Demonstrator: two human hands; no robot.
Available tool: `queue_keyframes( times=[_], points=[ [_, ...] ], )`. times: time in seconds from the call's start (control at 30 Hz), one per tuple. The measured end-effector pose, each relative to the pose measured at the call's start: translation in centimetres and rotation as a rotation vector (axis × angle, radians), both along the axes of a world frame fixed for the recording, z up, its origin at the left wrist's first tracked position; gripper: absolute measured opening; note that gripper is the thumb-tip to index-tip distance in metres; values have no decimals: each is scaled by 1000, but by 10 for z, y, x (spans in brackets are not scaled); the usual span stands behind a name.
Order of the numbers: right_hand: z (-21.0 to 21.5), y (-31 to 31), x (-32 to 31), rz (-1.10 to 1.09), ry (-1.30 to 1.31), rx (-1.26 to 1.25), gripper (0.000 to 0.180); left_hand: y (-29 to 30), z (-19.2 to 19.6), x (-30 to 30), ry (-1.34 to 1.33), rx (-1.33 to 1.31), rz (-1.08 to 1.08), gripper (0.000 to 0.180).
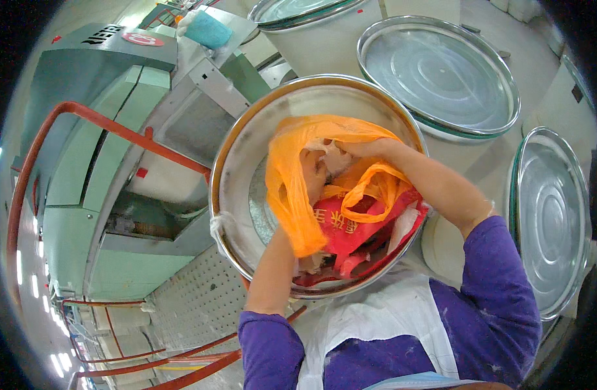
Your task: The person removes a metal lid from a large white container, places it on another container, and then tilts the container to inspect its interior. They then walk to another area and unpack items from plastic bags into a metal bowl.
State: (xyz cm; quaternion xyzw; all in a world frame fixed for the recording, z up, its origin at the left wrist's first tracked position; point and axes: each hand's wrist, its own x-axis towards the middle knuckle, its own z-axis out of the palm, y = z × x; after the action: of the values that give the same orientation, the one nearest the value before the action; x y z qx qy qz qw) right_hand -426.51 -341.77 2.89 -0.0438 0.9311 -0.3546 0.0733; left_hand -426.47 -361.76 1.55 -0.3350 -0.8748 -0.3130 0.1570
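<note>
Orange bag (pixel 287 172), hands (pixel 314 171) seemingly inside

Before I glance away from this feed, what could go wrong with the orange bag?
The orange bag looks thin, so the fingers at its opening could tear it. Its handle loop hangs loose near the right forearm and might snag. The red bundle reaches the rim of the round bin; a nudge could tip it over.
</note>
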Motion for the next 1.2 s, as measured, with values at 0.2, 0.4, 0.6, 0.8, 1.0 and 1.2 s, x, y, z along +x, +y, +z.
queue_keyframes(
  times=[0.2,0.4,0.6,0.8,1.0,1.2],
  points=[
    [3,5,2,-34,9,19,60,-16,-3,-7,-181,44,-75,23],
    [6,9,1,-62,21,34,59,-28,27,-5,-44,-118,-2,30],
    [6,7,3,-81,35,52,58,-14,32,7,-102,-52,-27,35],
    [7,4,1,-94,47,71,57,-22,39,6,-126,-10,-63,25],
    [7,5,4,-95,45,74,56,-18,52,12,-119,-112,-37,21],
    [9,7,3,-97,52,90,55,-27,39,6,-41,-103,53,31]
  ],
)
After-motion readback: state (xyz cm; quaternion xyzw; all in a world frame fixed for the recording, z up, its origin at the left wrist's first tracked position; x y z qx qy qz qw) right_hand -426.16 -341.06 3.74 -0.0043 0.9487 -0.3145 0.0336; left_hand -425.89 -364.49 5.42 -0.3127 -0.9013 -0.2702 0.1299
